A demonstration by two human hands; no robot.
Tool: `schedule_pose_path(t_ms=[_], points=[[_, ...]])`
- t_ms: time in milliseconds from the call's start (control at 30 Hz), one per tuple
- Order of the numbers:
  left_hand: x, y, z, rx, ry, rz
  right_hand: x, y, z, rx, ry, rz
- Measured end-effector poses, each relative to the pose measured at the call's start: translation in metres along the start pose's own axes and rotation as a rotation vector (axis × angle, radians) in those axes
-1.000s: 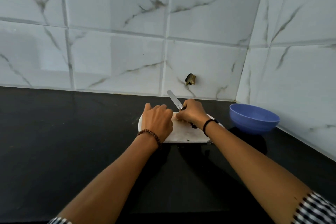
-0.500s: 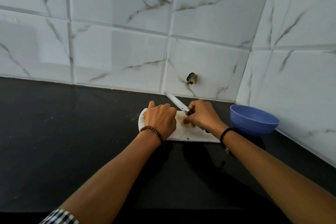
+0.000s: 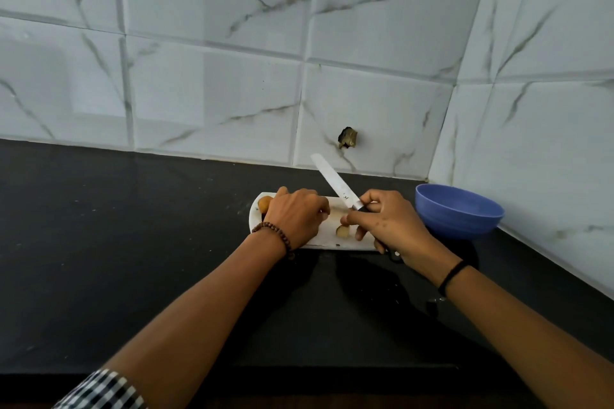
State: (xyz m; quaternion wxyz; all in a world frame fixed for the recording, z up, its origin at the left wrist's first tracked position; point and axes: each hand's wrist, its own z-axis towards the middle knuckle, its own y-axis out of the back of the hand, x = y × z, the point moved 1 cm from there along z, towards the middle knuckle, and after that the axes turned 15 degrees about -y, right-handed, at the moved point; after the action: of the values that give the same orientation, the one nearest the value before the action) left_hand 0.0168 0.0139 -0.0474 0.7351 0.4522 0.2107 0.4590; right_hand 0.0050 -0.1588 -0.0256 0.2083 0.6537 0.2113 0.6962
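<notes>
Knife (image 3: 335, 183), small blade marking illegible

blue bowl (image 3: 458, 216), black counter (image 3: 133, 242), white board (image 3: 329, 239)

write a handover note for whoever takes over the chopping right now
Left grip: holds the orange-brown food down on the white cutting board.
Right grip: holds the knife, blade lifted off the board, tip toward the wall.
Done: one cut piece lies on the board beside the right grip.
Left: slice the rest. The blue bowl on the right shows nothing inside and is probably meant for the pieces.
</notes>
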Motion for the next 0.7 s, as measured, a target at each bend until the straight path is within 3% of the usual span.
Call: schedule_pose_path(t_ms=[300, 500, 700], points=[[0.0025, -0.0090, 0.0041, 0.103, -0.151, -0.112, -0.0033, 0.0100, -0.0046, 0.062, -0.028, -0.014], [0.0049, -0.0053, 0.0010, 0.037, -0.138, -0.185, -0.0076, 0.0088, -0.0054, 0.131, -0.042, -0.131], [0.0057, -0.0088, 0.0002, 0.041, -0.075, -0.275, -0.0045, 0.0069, 0.0018, 0.046, -0.062, -0.053]])
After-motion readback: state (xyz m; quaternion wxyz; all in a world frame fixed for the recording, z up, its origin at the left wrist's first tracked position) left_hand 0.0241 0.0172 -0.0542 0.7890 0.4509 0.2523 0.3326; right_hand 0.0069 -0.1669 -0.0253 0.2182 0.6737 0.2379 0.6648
